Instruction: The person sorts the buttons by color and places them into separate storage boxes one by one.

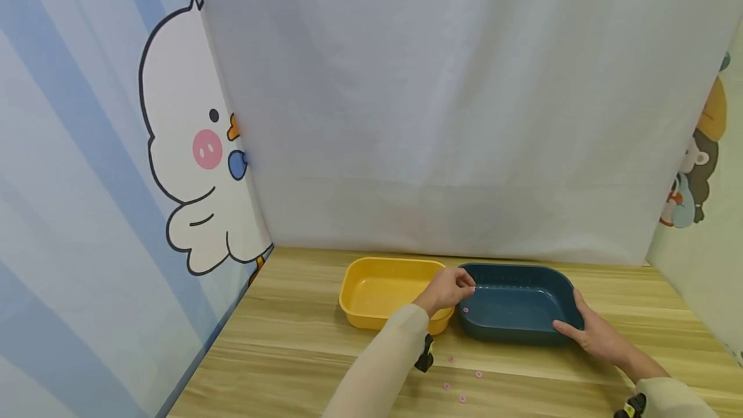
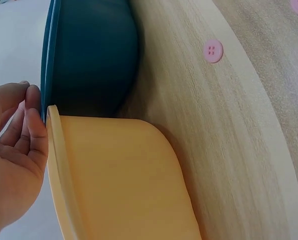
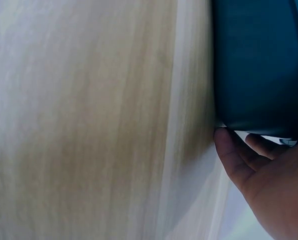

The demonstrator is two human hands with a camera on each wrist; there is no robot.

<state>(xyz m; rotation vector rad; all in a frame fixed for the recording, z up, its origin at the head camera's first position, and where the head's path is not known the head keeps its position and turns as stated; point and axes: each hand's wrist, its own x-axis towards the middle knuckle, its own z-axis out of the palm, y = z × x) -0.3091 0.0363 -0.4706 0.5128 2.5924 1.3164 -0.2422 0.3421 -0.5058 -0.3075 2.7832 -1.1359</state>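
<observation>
My left hand [image 1: 448, 289] is over the place where the yellow tray [image 1: 345, 295] meets the dark teal tray [image 1: 511, 335]. Its thumb and index fingertips come together, with a speck of pink button [image 1: 473, 289] showing at the tips in the head view. In the left wrist view the fingers stand beside the rims, and the button is hidden. Another pink button [image 1: 465, 309] shows inside the teal tray's left end. My right hand [image 1: 600, 336] grips that tray's right end, thumb on the near side and fingers round the far side.
Several pink four-hole buttons [image 1: 478, 374] lie scattered on the wood-grain table [image 1: 278, 340] in front of the trays. A pale grey curtain [image 1: 453, 115] hangs right behind the trays. Printed cartoon panels stand at the left and right.
</observation>
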